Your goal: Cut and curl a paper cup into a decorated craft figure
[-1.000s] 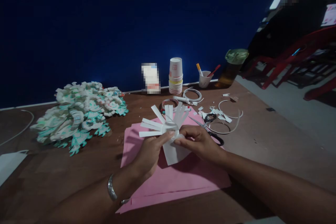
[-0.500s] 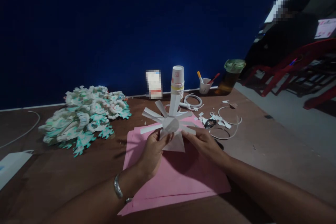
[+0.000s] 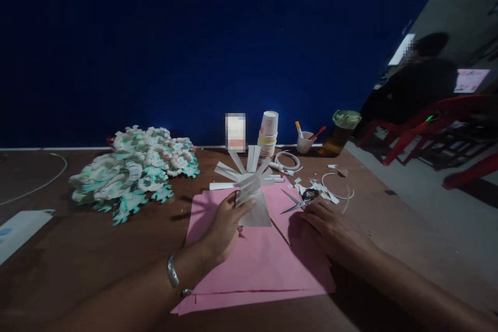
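My left hand [image 3: 224, 224] is closed round a white paper cup [image 3: 249, 193] cut into long strips that fan outward, held above a stack of pink paper sheets [image 3: 260, 264]. My right hand [image 3: 326, 224] lies on the pink paper with fingers stretched out, holding nothing. Its fingertips are close to a pair of scissors [image 3: 299, 199] lying open at the sheet's far right corner. A thin wooden stick [image 3: 280, 230] rests on the pink paper between my hands.
A heap of white and teal cut paper shapes [image 3: 132, 171] sits at the left. A stack of paper cups [image 3: 268, 133], a cup with pens [image 3: 304, 141], a coiled white cable [image 3: 287, 161] and paper scraps [image 3: 322, 187] line the back. Red chairs [image 3: 436, 124] stand at the right.
My right hand let go of the cut cup and dropped onto the pink paper beside the scissors. My left hand alone keeps the cup raised. The view tilted upward.
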Demonstrator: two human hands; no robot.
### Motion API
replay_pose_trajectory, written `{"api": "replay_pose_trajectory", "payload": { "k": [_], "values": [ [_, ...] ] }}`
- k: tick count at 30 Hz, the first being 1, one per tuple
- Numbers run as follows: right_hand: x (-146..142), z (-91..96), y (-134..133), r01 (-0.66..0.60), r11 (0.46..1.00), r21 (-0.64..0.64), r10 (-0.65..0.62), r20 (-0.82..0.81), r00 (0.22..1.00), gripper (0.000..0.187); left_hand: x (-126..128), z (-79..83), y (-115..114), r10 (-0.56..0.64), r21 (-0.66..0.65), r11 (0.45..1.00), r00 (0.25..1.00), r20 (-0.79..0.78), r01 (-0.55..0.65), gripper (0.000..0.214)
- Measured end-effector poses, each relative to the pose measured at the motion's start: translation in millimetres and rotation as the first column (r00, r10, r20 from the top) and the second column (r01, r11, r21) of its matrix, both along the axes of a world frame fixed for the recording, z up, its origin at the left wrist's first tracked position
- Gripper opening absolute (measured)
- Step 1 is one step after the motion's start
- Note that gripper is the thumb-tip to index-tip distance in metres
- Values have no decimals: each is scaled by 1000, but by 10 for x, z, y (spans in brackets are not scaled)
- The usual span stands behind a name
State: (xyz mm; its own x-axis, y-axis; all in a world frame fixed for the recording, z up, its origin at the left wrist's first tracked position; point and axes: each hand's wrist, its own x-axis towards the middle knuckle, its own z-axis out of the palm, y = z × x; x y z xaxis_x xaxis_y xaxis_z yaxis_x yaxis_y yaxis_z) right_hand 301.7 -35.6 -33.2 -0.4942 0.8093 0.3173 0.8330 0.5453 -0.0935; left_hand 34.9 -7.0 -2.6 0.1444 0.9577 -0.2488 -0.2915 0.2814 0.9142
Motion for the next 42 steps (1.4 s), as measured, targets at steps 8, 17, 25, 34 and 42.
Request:
{"api": "replay_pose_trajectory", "payload": {
  "k": [8,17,25,34,42],
  "values": [
    [102,-122,22,85,996,40,-83,-37,996,29,-43,-85,54,-53,72,996,998,-36,56,43],
    [194,-41,64,116,992,-55,-118,-27,993,43,-12,12,50,-119,82,990,988,96,111,29],
    [133,67,101,87,996,25,-88,49,995,57,-20,33,37,-110,88,991,990,87,103,34],
    [199,-80,116,80,996,43,-83,84,993,52,-12,-4,60,-86,98,991,996,-8,87,30],
    [-5,139,69,78,988,-133,-111,-262,959,29,-15,-69,84,-97,136,985,994,-54,103,27]
  ]
}}
